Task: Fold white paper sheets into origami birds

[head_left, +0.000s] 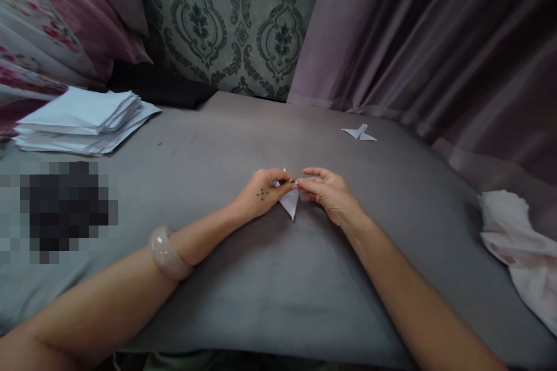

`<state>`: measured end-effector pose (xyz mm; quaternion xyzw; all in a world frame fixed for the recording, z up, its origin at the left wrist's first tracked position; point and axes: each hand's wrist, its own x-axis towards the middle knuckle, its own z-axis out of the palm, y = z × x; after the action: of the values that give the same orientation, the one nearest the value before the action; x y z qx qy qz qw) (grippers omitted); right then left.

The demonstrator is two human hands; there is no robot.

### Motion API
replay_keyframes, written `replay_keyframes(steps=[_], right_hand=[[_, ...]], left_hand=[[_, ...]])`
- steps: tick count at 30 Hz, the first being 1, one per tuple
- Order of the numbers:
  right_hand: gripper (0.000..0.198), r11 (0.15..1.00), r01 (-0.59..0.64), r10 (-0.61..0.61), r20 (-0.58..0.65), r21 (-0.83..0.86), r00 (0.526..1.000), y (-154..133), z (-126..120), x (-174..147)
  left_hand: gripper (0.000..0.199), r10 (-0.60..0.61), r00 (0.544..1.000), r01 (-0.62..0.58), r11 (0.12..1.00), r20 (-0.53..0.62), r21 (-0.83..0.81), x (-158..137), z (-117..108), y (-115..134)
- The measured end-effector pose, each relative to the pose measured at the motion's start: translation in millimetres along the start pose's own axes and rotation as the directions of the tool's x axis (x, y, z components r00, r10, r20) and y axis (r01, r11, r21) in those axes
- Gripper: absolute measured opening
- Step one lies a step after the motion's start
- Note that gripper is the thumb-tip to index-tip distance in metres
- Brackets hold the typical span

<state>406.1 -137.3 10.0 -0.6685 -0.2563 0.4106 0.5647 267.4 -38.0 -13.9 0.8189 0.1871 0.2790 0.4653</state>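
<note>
A small folded piece of white paper (290,204) hangs between my hands over the grey-covered table, its pointed corner facing down toward me. My left hand (270,190) is closed, pinching the paper between thumb and fingers. From the right, my right hand (326,190) pinches a tip of the same paper with thumb and forefinger; its other fingers are partly spread. Fingers cover the upper part of the paper. Farther back on the right lies a folded paper figure (360,133) with wing-like points.
A stack of white paper (82,119) lies at the back left, beside a black flat item (163,86). White crumpled cloth (513,237) rests at the right edge. Curtains (369,40) and a patterned wall (239,23) border the grey table (226,145). A blurred-out patch covers the left.
</note>
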Motion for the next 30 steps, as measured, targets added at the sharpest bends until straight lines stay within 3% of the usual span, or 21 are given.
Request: replay_keyframes(steps=[9, 20, 23, 25, 27, 28, 30], right_hand=[[0.043, 0.982, 0.082, -0.095, -0.070, -0.172, 0.993, -8.9, 5.5, -6.0], [0.037, 0.994, -0.113, 0.113, -0.020, -0.002, 0.993, -9.8, 0.2, -2.3], [0.033, 0.993, -0.116, 0.116, -0.025, -0.006, 0.993, -9.0, -0.1, -2.7], [0.030, 0.997, -0.053, 0.050, -0.048, -0.060, 0.998, -5.5, -1.6, -3.2], [0.029, 0.981, 0.111, -0.123, -0.066, -0.161, 0.990, 0.1, -4.1, -4.1], [0.029, 0.949, 0.221, -0.240, -0.061, -0.226, 0.969, 3.2, -5.4, -4.7], [0.031, 0.826, 0.439, -0.470, -0.003, -0.355, 0.883, 9.1, -7.4, -6.5]], left_hand=[[0.017, -0.021, 0.999, 0.022, 0.999, -0.036, 0.036, -1.6, 0.5, 6.1], [0.017, -0.097, 0.995, 0.096, 0.992, -0.009, -0.084, 0.7, 2.4, 2.9], [0.016, -0.102, 0.995, 0.100, 0.990, -0.020, -0.094, 0.8, 2.0, 3.7], [0.016, -0.094, 0.995, 0.091, 0.990, -0.033, -0.105, 0.7, 1.8, 3.4], [0.017, -0.094, 0.995, 0.089, 0.990, -0.039, -0.113, 0.6, 1.9, 2.2], [0.018, -0.097, 0.994, 0.092, 0.989, -0.041, -0.114, 0.5, 2.0, 1.5], [0.020, -0.107, 0.993, 0.102, 0.988, -0.040, -0.118, 0.3, 2.4, 0.2]])
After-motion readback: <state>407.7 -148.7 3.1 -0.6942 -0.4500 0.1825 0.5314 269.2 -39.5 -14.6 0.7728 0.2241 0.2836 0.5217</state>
